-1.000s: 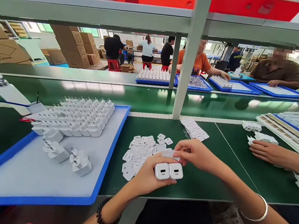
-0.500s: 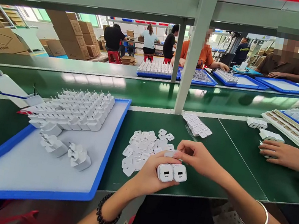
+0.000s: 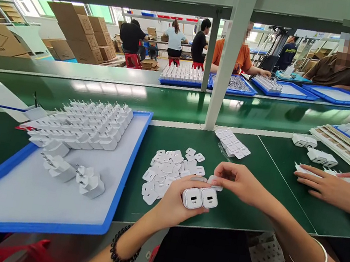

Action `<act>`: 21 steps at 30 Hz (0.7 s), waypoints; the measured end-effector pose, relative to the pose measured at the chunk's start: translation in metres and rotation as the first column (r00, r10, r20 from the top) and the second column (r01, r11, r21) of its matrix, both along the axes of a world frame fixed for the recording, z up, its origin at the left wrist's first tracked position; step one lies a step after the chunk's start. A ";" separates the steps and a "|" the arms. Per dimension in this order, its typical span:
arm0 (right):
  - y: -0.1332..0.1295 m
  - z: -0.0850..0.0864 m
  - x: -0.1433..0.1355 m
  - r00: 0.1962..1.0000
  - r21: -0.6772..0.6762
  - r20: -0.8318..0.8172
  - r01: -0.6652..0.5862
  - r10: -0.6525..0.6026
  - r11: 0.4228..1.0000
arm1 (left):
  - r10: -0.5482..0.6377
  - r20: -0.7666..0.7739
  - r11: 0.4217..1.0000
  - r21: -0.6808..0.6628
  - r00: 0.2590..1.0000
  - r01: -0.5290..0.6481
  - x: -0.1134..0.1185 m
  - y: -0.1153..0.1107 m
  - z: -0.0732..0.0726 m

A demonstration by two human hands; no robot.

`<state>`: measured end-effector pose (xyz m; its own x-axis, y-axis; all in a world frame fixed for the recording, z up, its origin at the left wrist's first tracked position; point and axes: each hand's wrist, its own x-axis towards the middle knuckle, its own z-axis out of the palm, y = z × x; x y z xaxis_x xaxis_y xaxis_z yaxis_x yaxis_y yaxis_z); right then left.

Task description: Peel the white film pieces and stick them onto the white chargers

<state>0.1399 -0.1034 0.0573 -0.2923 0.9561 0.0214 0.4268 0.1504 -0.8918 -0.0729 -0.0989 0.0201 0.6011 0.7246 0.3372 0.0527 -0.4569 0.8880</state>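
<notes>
My left hand (image 3: 172, 199) is wrapped round two white USB chargers (image 3: 192, 199), held side by side with their port faces towards me. Each face shows a dark slot and a smaller port. Just above them, my right hand (image 3: 239, 184) pinches a thin whitish piece (image 3: 216, 183) between thumb and fingertips. Whether that piece touches the chargers, I cannot tell. Beyond my left hand lies a loose pile of small white square plates (image 3: 167, 165) with cutouts. A flat sheet of similar squares (image 3: 233, 143) rests farther back on the green table.
A blue-rimmed tray (image 3: 128, 163) on the left bears rows of white plug chargers (image 3: 88, 124), prongs up. An upright post (image 3: 228, 59) rises at the table's back. At right, a co-worker's hands (image 3: 324, 184) touch more chargers. Other people sit beyond the green belt.
My right hand has moved slightly right, bringing the thin piece into clearer sight. The chargers stay in my left hand. At right, the co-worker's hands have shifted over the chargers there.
</notes>
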 end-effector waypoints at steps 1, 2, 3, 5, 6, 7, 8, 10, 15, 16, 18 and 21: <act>-0.001 0.000 -0.001 1.000 -0.003 -0.011 -0.016 0.016 1.000 | -0.006 -0.009 1.000 -0.005 1.000 0.006 0.000 0.000 0.000; -0.002 0.001 -0.001 0.999 -0.003 -0.025 -0.027 0.027 1.000 | -0.009 -0.016 1.000 -0.007 1.000 0.009 0.000 0.000 0.000; -0.003 0.002 -0.002 0.999 0.002 -0.038 -0.024 0.024 1.000 | -0.007 -0.021 1.000 -0.004 1.000 0.007 0.000 0.000 0.000; -0.005 0.004 -0.001 0.998 0.020 -0.051 0.032 -0.030 0.999 | 0.019 -0.017 1.000 0.012 1.000 -0.019 0.001 0.000 0.000; -0.005 0.004 0.000 0.996 0.027 -0.045 0.077 -0.075 0.997 | 0.036 -0.014 0.999 0.023 0.999 -0.036 0.001 0.001 0.000; -0.006 0.004 0.002 0.992 0.039 -0.030 0.127 -0.126 0.991 | 0.052 -0.012 0.998 0.033 0.999 -0.052 0.001 0.001 -0.001; -0.006 0.003 0.004 0.984 0.061 -0.010 0.177 -0.177 0.982 | 0.068 -0.013 0.997 0.044 0.998 -0.068 0.001 0.001 -0.001; -0.007 -0.001 0.008 0.962 0.121 0.027 0.268 -0.273 0.956 | 0.100 -0.016 0.993 0.065 0.995 -0.098 0.000 0.001 -0.002; -0.019 -0.014 0.010 0.888 0.101 -0.064 0.459 -0.455 0.883 | 0.158 -0.012 0.983 0.098 0.987 -0.156 -0.001 0.003 -0.006; -0.023 -0.015 0.008 0.882 0.055 -0.122 0.463 -0.454 0.885 | 0.166 -0.012 0.981 0.106 0.986 -0.164 -0.001 0.003 -0.007; -0.032 -0.015 0.004 0.871 -0.043 -0.239 0.432 -0.430 0.901 | 0.184 -0.017 0.976 0.122 0.983 -0.180 -0.001 0.004 -0.008; -0.044 -0.012 -0.005 0.820 -0.148 -0.371 0.411 -0.436 0.900 | 0.219 -0.009 0.962 0.170 0.976 -0.214 0.000 0.004 -0.010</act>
